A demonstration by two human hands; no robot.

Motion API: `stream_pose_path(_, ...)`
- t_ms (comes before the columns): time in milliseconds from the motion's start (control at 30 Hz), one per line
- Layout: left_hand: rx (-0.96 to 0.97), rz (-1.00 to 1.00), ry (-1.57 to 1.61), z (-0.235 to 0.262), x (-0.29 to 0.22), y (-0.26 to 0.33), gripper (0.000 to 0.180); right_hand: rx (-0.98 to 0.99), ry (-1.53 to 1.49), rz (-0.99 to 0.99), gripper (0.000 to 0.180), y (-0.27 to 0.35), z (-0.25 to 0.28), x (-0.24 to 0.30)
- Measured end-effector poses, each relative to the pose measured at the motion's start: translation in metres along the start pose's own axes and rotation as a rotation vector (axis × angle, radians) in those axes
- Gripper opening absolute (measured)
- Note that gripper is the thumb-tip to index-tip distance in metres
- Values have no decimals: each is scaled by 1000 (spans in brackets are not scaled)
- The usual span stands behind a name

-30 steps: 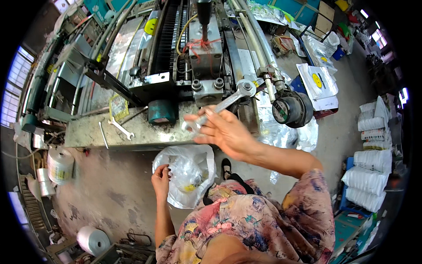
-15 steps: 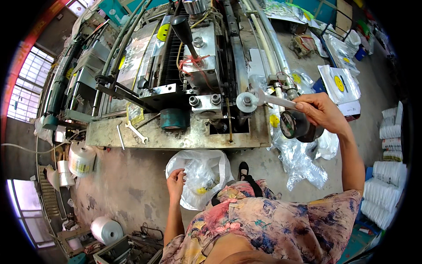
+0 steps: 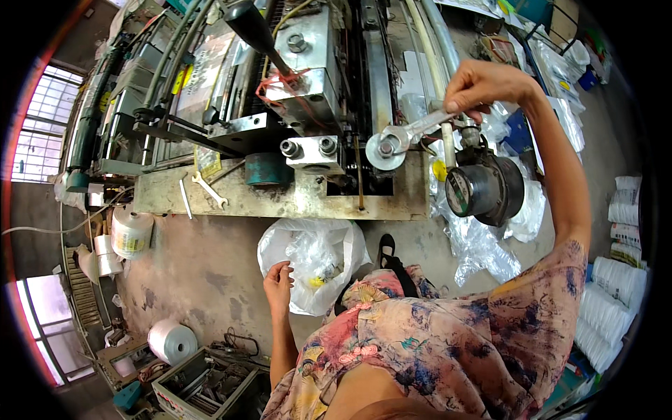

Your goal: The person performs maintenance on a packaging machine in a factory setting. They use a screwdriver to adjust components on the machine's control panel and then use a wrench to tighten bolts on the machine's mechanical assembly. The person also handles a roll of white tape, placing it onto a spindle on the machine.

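Observation:
My right hand (image 3: 483, 87) grips the far end of a steel wrench (image 3: 425, 126). The jaw of the wrench fits around a hex bolt head (image 3: 386, 148) in the middle of a round washer, at the front of a large metal machine (image 3: 308, 98). Its handle slants up to the right from the bolt. Low on the left, my left hand (image 3: 278, 283) hangs with loosely curled fingers and nothing visible in them. It is beside the rim of a white plastic bag (image 3: 268, 245) that stands on the floor with clear film scraps inside.
Another wrench (image 3: 211, 192) and a thin rod (image 3: 185, 199) lie on the machine's front ledge (image 3: 280, 203). A black-handled lever (image 3: 255, 35) rises at its top. A round gauge-like motor (image 3: 483, 189) sits right, above crumpled film (image 3: 483, 252). Film rolls (image 3: 173, 341) stand left.
My right hand has swung the wrench handle up and away from me, around the bolt. The view has shifted a little. My left hand stays beside the bag.

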State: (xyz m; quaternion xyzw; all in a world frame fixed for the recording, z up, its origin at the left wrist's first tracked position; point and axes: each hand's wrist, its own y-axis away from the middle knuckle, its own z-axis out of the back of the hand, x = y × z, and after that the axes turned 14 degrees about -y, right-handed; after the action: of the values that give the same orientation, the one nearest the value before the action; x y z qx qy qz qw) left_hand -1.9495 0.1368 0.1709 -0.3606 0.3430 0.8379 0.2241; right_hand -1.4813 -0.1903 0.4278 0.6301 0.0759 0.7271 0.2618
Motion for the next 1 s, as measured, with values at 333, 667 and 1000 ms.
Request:
stream_pose_path(333,46,-10,2,5,11,-5,20,-79,61,-48,34,15,-32,-9)
stream_pose_path(667,181,-163,-4,14,-8,-39,22,-328,-1546,460,26,-102,-287,44)
stream_pose_path(1000,139,-75,-7,20,28,-35,19,-598,-123,178,31,45,-171,8)
